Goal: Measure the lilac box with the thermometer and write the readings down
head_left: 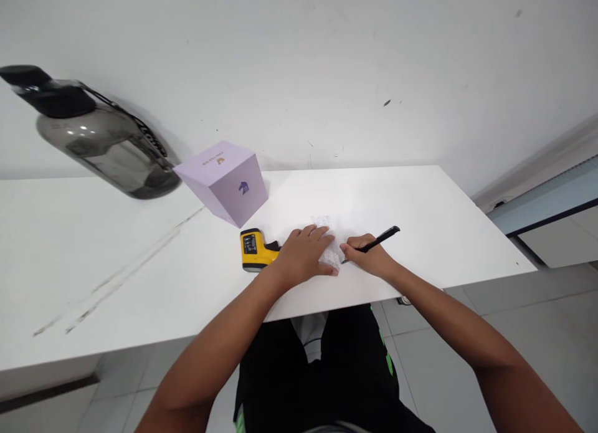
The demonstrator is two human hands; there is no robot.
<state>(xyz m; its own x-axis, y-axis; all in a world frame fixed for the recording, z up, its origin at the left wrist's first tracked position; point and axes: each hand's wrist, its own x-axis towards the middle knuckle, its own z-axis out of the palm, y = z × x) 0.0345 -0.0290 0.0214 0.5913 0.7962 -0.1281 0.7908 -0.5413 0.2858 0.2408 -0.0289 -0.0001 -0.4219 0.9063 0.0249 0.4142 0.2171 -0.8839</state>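
My left hand (303, 255) lies flat with its fingers spread, pressing on a white piece of paper (331, 253). Faint grey marks cover the paper, too small to read, and its edges are hard to tell from the white table. In my right hand (369, 258) a black pen (387, 235) is pinched, its tip down at the paper's right side. Just left of my left hand lies a yellow and black gun-shaped device (253, 249), like an infrared thermometer; the hand hides its handle end.
A lavender box (238, 193) stands behind the yellow device. Farther left is a grey see-through water bottle (112, 143) with a black lid and strap. The white table (140, 283) meets a wall at the back; its right edge is not far from my right forearm.
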